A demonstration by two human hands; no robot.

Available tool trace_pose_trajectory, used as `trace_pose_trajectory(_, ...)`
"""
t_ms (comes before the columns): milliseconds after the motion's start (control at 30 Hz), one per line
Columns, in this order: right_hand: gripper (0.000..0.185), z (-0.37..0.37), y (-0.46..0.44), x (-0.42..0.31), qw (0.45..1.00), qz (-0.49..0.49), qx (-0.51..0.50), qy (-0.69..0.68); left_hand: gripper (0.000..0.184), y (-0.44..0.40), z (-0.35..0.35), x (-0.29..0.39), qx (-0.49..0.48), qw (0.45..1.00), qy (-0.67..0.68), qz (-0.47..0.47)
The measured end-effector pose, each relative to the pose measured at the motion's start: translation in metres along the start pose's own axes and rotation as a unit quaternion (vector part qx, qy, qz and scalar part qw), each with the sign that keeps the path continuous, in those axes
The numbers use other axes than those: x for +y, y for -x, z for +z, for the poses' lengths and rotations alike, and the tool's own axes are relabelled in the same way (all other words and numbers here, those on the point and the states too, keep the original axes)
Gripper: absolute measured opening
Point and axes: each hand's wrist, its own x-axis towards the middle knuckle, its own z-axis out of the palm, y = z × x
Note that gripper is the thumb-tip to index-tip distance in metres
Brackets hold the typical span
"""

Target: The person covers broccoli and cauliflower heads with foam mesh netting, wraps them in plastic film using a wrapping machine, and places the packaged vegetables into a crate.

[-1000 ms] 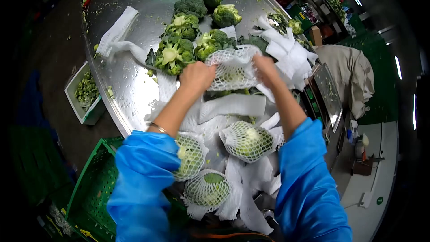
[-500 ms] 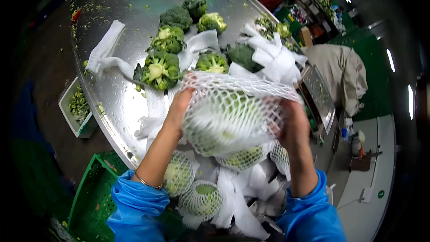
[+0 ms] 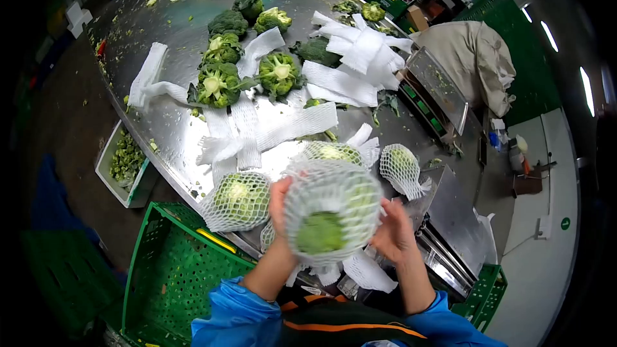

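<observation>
A head of broccoli [image 3: 321, 231] in a white foam net sleeve [image 3: 350, 183] is up close in front of me, somewhat blurred. My left hand [image 3: 280, 209] is closed on its left side; the net hides part of the fingers. On the other side my right hand [image 3: 393, 230] is open, fingers stretched beside the sleeve's edge; whether they touch it I cannot tell. Just behind lie more netted broccoli heads, one at the left [image 3: 238, 199] and one at the right [image 3: 400, 166]. Bare broccoli heads [image 3: 220, 83] stand farther back, among loose white foam sleeves [image 3: 289, 125].
All this lies on a metal table [image 3: 173, 32] strewn with leaf scraps. A green crate [image 3: 167, 283] stands at the lower left, and a white bin of trimmings [image 3: 127, 164] is beside the table. A metal-topped device [image 3: 443, 83] sits at the right.
The netted broccoli has come lower and closer to my body, its round end turned toward me. My right hand has loosened from the net. The view has shifted, showing more of the near table edge.
</observation>
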Motion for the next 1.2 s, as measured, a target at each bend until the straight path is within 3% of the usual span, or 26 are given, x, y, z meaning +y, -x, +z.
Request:
trace_pose_trajectory(33, 0.061, 0.011, 0.017, 0.001, 0.981, 0.035, -0.032, -0.191, 0.046, 0.004, 0.009, -0.015, 0.028, 0.996, -0.074, 0.037)
trace_pose_trajectory(67, 0.064, 0.016, 0.024, -0.005, 0.962, 0.029, -0.081, -0.261, 0.046, 0.008, 0.014, -0.030, 0.056, 0.985, -0.149, 0.071)
trace_pose_trajectory(133, 0.062, -0.020, 0.017, -0.018, 0.955, -0.032, -0.148, -0.254, 0.041, 0.016, 0.015, -0.036, -0.047, 0.927, -0.371, 0.013)
trace_pose_trajectory(200, 0.056, -0.038, 0.033, -0.048, 0.993, -0.006, -0.019, -0.121, 0.043, 0.023, 0.027, 0.005, -0.163, 0.750, -0.641, -0.027)
trace_pose_trajectory(233, 0.052, -0.043, 0.039, -0.058, 0.999, 0.005, -0.015, -0.041, 0.047, 0.009, 0.011, 0.023, -0.132, 0.755, -0.640, -0.047)
trace_pose_trajectory(300, 0.052, -0.046, 0.018, -0.051, 0.962, -0.006, -0.023, 0.273, 0.043, -0.032, 0.007, 0.049, 0.030, 0.592, -0.796, 0.119)
trace_pose_trajectory(333, 0.052, -0.042, 0.003, -0.045, 0.907, -0.016, -0.031, 0.419, 0.042, -0.066, -0.012, 0.062, -0.023, 0.517, -0.795, 0.316)
trace_pose_trajectory(367, 0.055, -0.028, -0.010, -0.040, 0.818, 0.000, -0.093, 0.567, 0.042, -0.092, -0.019, 0.076, 0.016, 0.405, -0.852, 0.333)
trace_pose_trajectory(400, 0.055, -0.052, -0.031, -0.012, 0.631, -0.154, -0.068, 0.757, 0.043, -0.109, -0.023, 0.085, 0.069, 0.314, -0.905, 0.279)
trace_pose_trajectory(433, 0.053, -0.034, -0.031, -0.019, 0.523, -0.177, -0.084, 0.829, 0.042, -0.128, -0.031, 0.094, 0.101, 0.225, -0.948, 0.201)
trace_pose_trajectory(467, 0.051, -0.014, -0.034, -0.026, 0.403, -0.197, -0.101, 0.888, 0.041, -0.137, -0.039, 0.099, 0.106, 0.214, -0.945, 0.222)
trace_pose_trajectory(500, 0.039, -0.002, -0.057, -0.039, 0.577, -0.242, -0.133, 0.769, 0.039, -0.143, -0.048, 0.103, 0.114, 0.204, -0.942, 0.242)
trace_pose_trajectory(533, 0.027, 0.028, -0.065, -0.047, 0.632, -0.344, -0.085, 0.689, 0.037, -0.147, -0.053, 0.110, 0.120, 0.189, -0.940, 0.256)
trace_pose_trajectory(567, 0.023, 0.057, -0.077, -0.059, 0.590, -0.395, -0.103, 0.697, 0.039, -0.148, -0.044, 0.118, 0.111, 0.272, -0.896, 0.332)
trace_pose_trajectory(600, 0.020, 0.082, -0.094, -0.067, 0.547, -0.442, -0.119, 0.701, 0.040, -0.145, -0.032, 0.130, 0.111, 0.295, -0.870, 0.378)
trace_pose_trajectory(667, 0.017, 0.111, -0.156, -0.047, 0.553, -0.440, -0.239, 0.666, 0.042, -0.148, -0.018, 0.160, 0.175, 0.286, -0.802, 0.494)
trace_pose_trajectory(767, 0.016, 0.123, -0.238, 0.007, 0.378, -0.461, -0.233, 0.769, 0.059, -0.152, -0.027, 0.205, 0.329, 0.251, -0.753, 0.511)
trace_pose_trajectory(833, 0.013, 0.127, -0.260, 0.026, 0.283, -0.420, -0.151, 0.849, 0.064, -0.155, -0.049, 0.225, 0.286, 0.302, -0.789, 0.453)
trace_pose_trajectory(867, 0.012, 0.130, -0.264, 0.024, 0.323, -0.418, -0.144, 0.837, 0.067, -0.157, -0.060, 0.231, 0.262, 0.330, -0.805, 0.419)
trace_pose_trajectory(900, 0.011, 0.130, -0.269, 0.015, 0.360, -0.413, -0.135, 0.826, 0.063, -0.162, -0.070, 0.235, 0.260, 0.274, -0.825, 0.422)
trace_pose_trajectory(933, 0.010, 0.133, -0.266, 0.002, 0.395, -0.405, -0.126, 0.815, 0.059, -0.164, -0.070, 0.242, 0.260, 0.311, -0.818, 0.409)
trace_pose_trajectory(1000, 0.011, 0.134, -0.256, -0.031, 0.530, -0.467, -0.092, 0.702, 0.051, -0.169, -0.060, 0.256, 0.261, 0.388, -0.793, 0.390)
trace_pose_trajectory(1033, 0.011, 0.135, -0.247, -0.045, 0.518, -0.432, -0.129, 0.726, 0.040, -0.170, -0.059, 0.255, 0.263, 0.439, -0.754, 0.411)
trace_pose_trajectory(1100, 0.012, 0.136, -0.232, -0.062, 0.495, -0.361, -0.199, 0.765, 0.039, -0.163, -0.050, 0.241, 0.241, 0.382, -0.781, 0.431)
trace_pose_trajectory(1133, 0.014, 0.125, -0.239, -0.047, 0.443, -0.359, -0.242, 0.785, 0.038, -0.159, -0.042, 0.231, 0.226, 0.353, -0.792, 0.443)
trace_pose_trajectory(1200, 0.017, 0.100, -0.253, 0.009, 0.361, -0.456, -0.223, 0.783, 0.037, -0.143, -0.017, 0.205, 0.176, 0.409, -0.768, 0.459)
